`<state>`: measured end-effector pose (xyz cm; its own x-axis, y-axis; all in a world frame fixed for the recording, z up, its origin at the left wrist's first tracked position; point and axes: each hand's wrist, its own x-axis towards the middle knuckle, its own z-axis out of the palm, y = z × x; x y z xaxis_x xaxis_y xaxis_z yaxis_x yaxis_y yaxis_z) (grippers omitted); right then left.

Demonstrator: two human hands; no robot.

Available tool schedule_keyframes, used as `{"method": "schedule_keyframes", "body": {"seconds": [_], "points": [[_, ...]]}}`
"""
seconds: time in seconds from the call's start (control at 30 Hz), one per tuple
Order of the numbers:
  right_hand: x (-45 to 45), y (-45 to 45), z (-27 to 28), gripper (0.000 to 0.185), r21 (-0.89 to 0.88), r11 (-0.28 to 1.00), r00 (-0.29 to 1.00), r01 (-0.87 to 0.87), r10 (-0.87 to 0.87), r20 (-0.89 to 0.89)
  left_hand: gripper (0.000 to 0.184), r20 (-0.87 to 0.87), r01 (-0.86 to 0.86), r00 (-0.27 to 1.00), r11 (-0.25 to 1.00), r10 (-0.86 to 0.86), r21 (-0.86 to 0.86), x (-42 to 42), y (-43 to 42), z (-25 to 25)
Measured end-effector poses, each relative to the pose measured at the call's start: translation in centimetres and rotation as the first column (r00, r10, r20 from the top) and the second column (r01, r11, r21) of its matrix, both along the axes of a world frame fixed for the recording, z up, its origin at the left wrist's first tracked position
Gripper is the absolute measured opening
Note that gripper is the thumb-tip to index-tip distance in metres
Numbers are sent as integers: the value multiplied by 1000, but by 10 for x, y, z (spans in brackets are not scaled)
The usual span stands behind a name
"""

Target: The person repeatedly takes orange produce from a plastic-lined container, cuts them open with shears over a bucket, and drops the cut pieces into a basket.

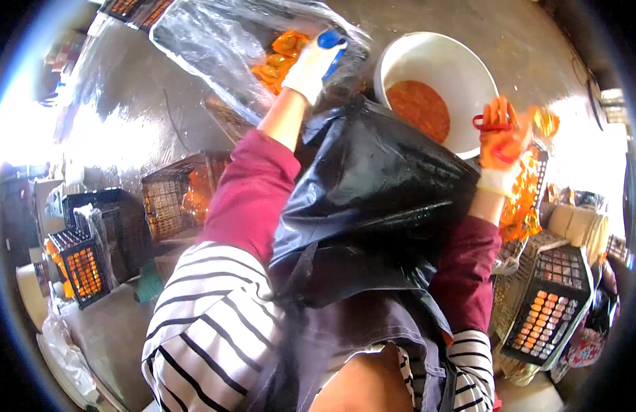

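Observation:
My left hand (318, 63), in a white glove with blue patches, is over the clear plastic lining (208, 44) beside orange pieces (273, 69). Its fingers are curled; what they hold is hidden. My right hand (502, 141), in an orange-stained glove, is blurred right of a white bucket (438, 42). Its fingers are closed around a red looped thing (491, 123). An orange piece (545, 122) shows just right of this hand; whether they touch is unclear. Reddish-orange contents (421, 110) lie in the bucket. Below my right hand, more orange pieces (520, 213) fill a crate.
A black apron (379, 178) spans the middle, close to the bucket. A brown crate (177, 196) stands at the left, with black crates (84, 271) farther out. At the lower right is a crate with rows of pale and orange items (548, 309).

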<state>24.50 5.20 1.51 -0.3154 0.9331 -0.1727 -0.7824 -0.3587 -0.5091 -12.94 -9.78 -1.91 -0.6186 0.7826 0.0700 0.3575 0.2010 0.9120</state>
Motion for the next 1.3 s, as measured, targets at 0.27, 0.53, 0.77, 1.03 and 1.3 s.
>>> {"method": "schedule_keyframes", "body": {"seconds": [0.27,0.53,0.77,1.03,1.3], "points": [[15,16,-22,70,21,966,938,-260,257,-230,70,-171,39,945,617,-278,-786,-62,-88,-83],[-8,3,-4,56,20,956,939,-292,291,-185,54,-170,51,952,677,-256,-734,-68,-81,-95],[0,3,-14,55,151,907,877,-394,420,-236,48,909,-283,375,911,-181,298,-41,-63,-40],[-11,-7,-16,48,-105,987,989,-123,130,66,55,876,-414,223,772,-428,483,-6,-10,6],[-28,-25,2,49,342,816,658,-467,62,750,28,829,-410,247,721,-501,558,93,91,34]]}}
